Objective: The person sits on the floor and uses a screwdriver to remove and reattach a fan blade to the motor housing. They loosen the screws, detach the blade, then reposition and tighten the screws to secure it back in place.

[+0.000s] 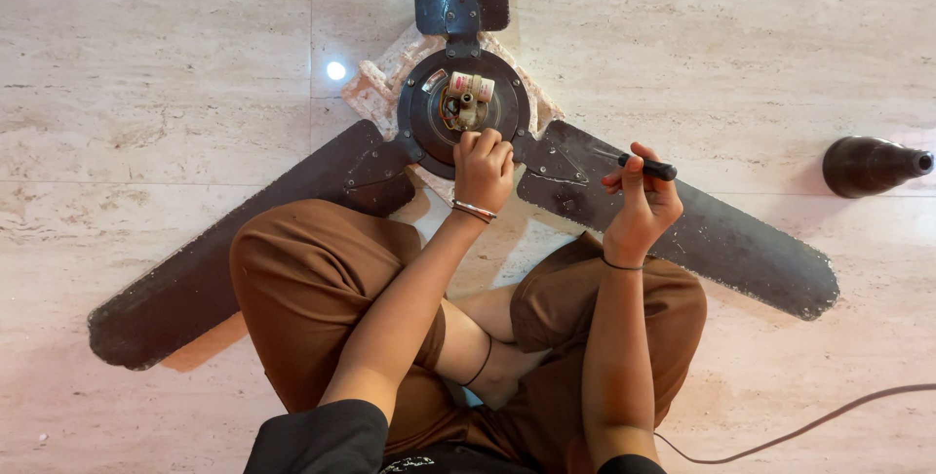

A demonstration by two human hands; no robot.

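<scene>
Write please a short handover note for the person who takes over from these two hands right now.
Left hand: closed, fingers on the open hub of the dark ceiling fan, beside the exposed capacitor and wiring.
Right hand: holds a black-handled tool over the right blade.
Fan lies on the marble floor; its dark cover cup stands apart at right.
Done: hub uncovered. Left: the wiring work, refitting the cover.

— What are you wearing?
— Brown trousers [312, 279], black sleeves [322, 435]. My left grip [483, 170] has two metal bangles [473, 210] at the wrist.
— And the right grip [643, 203]?
— A thin black band [621, 265]; another circles my ankle [480, 365].
</scene>
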